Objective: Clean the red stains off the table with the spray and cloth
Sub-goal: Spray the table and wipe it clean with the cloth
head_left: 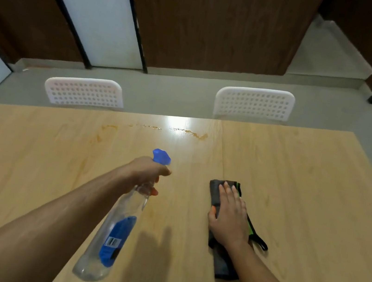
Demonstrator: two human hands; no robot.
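My left hand [144, 174] grips the neck of a clear spray bottle [112, 231] with a blue nozzle and blue label, held above the wooden table [295, 182], nozzle pointing toward the far edge. My right hand [229, 212] lies flat with straight fingers on a folded dark grey cloth [225, 264] with a green edge and a black loop, which rests on the table. Reddish-orange stains [191, 133] streak the table near its far edge, and fainter smears [100, 137] show to the left.
Two white perforated chairs, one at the left [84, 91] and one at the right [254, 103], stand at the table's far side. Beyond them are a grey floor, brown wooden panels and a white door. A bright light reflection sits on the table's far edge.
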